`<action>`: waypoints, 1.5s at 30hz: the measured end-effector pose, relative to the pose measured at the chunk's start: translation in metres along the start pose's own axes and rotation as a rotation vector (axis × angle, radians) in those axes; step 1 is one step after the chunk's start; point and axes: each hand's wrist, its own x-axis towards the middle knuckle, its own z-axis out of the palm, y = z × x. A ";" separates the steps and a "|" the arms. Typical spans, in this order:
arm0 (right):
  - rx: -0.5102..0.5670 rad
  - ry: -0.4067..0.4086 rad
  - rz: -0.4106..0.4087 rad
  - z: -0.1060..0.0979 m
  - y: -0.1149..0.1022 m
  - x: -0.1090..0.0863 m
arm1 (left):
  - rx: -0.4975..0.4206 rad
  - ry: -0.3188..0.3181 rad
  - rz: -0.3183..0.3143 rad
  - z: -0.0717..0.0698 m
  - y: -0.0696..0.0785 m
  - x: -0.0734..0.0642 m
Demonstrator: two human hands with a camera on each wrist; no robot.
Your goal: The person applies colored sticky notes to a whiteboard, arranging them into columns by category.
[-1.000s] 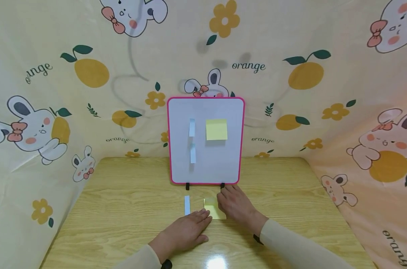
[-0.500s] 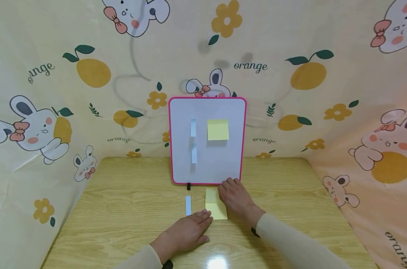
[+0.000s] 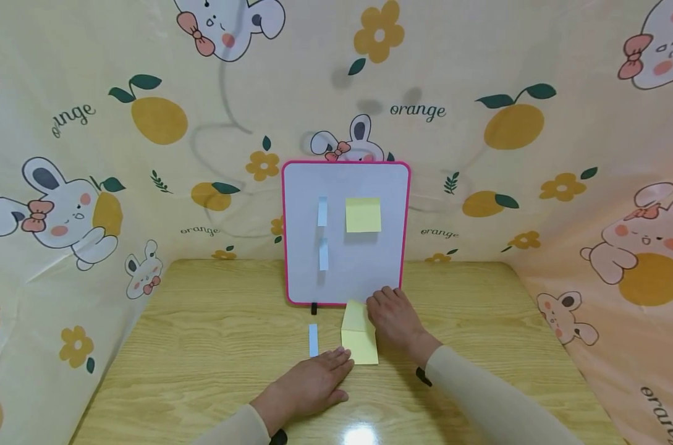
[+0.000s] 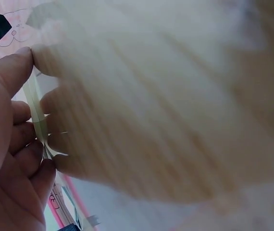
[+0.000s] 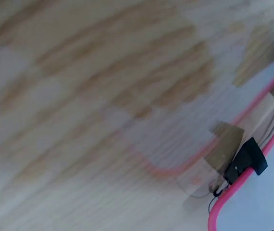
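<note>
On the table lies a yellow sticky note pad (image 3: 360, 349). Its top sheet (image 3: 355, 316) stands lifted and bent toward the board, and my right hand (image 3: 396, 318) pinches that sheet at its right side. The pinching fingertips are hidden in the head view. My left hand (image 3: 313, 382) rests flat on the table, fingertips at the pad's lower left corner. Left of the pad lies a pale blue paper strip (image 3: 313, 340), just beyond the left fingers. In the left wrist view the left fingers (image 4: 29, 149) press along the table beside the pad's yellow edge.
Behind the pad stands a pink-rimmed whiteboard (image 3: 364, 278) with a yellow sticky note (image 3: 363, 215), an upper blue strip (image 3: 322, 211) and a lower blue strip (image 3: 323, 254) on it. A black foot (image 3: 314, 308) shows under the board. Patterned cloth (image 3: 230, 93) walls the table.
My right hand has moved slightly up and right, raising the top sheet farther off the pad toward the board. The left hand keeps its place on the pad's corner.
</note>
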 end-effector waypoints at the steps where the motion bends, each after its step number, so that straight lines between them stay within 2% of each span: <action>1: 0.007 0.000 0.008 -0.001 0.001 0.000 | 0.002 -0.001 0.000 0.000 0.000 0.000; 5: 0.032 0.020 0.050 -0.003 0.007 -0.001 | 0.005 -0.008 -0.002 0.000 0.001 0.001; 8: 0.038 0.069 0.060 -0.007 0.011 -0.003 | 0.002 -0.013 0.002 -0.002 0.001 0.001; 15: 0.137 0.329 0.044 -0.027 0.020 -0.001 | 0.034 -0.033 0.021 -0.007 0.000 0.001; 19: 0.170 0.430 0.025 -0.047 0.025 0.009 | -0.002 -0.049 -0.001 -0.006 0.000 0.001; 24: 0.105 0.570 -0.017 -0.063 0.033 0.028 | -0.098 -0.057 -0.043 -0.005 -0.001 0.003; 29: 0.018 0.697 -0.055 -0.064 0.045 0.047 | -0.156 -0.054 -0.049 -0.002 -0.001 0.004; 37: -0.015 0.741 -0.133 -0.059 0.054 0.065 | -0.197 -0.052 -0.055 -0.001 -0.001 0.002; 45: -0.024 0.764 -0.136 -0.054 0.055 0.075 | -0.207 -0.029 -0.048 0.004 -0.003 0.003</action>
